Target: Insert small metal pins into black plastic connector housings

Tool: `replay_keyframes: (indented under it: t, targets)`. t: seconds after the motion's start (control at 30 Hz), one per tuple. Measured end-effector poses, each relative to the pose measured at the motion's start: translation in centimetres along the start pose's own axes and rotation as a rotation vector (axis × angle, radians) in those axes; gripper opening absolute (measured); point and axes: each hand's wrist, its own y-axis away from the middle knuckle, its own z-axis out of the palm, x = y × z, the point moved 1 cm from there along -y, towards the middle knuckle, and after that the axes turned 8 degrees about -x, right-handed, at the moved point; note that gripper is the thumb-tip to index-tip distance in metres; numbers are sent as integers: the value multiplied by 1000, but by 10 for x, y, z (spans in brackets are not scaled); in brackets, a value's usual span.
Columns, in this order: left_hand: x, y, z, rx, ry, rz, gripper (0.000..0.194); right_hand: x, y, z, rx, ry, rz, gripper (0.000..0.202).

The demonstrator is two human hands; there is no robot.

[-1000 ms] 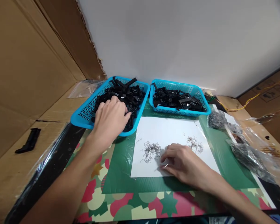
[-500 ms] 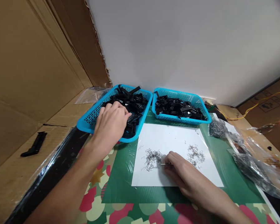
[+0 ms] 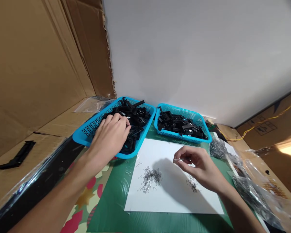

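My left hand (image 3: 113, 132) reaches into the left blue basket (image 3: 86, 129), its curled fingers among black plastic parts (image 3: 135, 113); what they hold, if anything, is hidden. Raised over the white sheet (image 3: 169, 197), my right hand (image 3: 196, 161) pinches a thin metal piece between thumb and forefinger. Two loose piles of small bent wire pieces lie on the sheet, the left pile (image 3: 150, 178) in full view and the right pile (image 3: 192, 183) partly behind my right hand.
A second blue basket (image 3: 184, 137) of black parts stands at the back, against the wall. Plastic bags of small metal pieces (image 3: 218, 149) lie at the right. One black part (image 3: 18, 156) rests on cardboard at the far left. A yellow wire (image 3: 247, 132) runs at the right.
My right hand has lifted from beside the left wire pile and moved up and right with the thin metal piece. My left hand remains in the left basket. The whole view has shifted slightly.
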Motion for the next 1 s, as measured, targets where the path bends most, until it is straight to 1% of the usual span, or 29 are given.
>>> replay_keyframes:
  t: [0.07, 0.17, 0.23, 0.3, 0.33, 0.4, 0.5, 0.57, 0.67, 0.73, 0.8, 0.9, 1.0]
  targets:
    - [-1, -2, -6, 21, 79, -62, 23, 7, -2, 0, 17, -52, -12, 18]
    - [-2, -3, -15, 116, 365, -115, 17, 14, -1, 3, 54, -101, -21, 20]
    - [0, -2, -19, 209, 601, -97, 12, 16, 0, 5, 89, -108, -29, 18]
    - [7, 2, -22, 275, 783, -68, 12, 17, 2, 5, 119, -104, -56, 14]
    - [12, 4, -23, 292, 849, -53, 13, 16, 2, 5, 130, -106, -81, 12]
    - [23, 9, -24, 278, 960, -5, 13, 14, 3, 5, 156, -116, -147, 10]
    - [41, 17, -22, 164, 1129, 106, 10, 10, 4, 4, 207, -130, -243, 10]
    - [52, 22, -18, 63, 1241, 167, 9, 10, 4, 5, 227, -140, -269, 12]
    - [69, 31, -9, -130, 1490, 184, 17, 11, 6, 9, 275, -199, -263, 14]
    - [81, 38, -4, -307, 1723, 142, 19, 12, 7, 12, 344, -235, -252, 18]
    - [92, 45, 2, -458, 1892, 57, 15, 11, 8, 15, 417, -227, -245, 22]
    - [105, 55, 10, -585, 1970, -56, 15, 10, 10, 19, 479, -151, -248, 24]
    - [112, 62, 17, -662, 2001, -104, 20, 10, 12, 21, 476, -44, -260, 22]
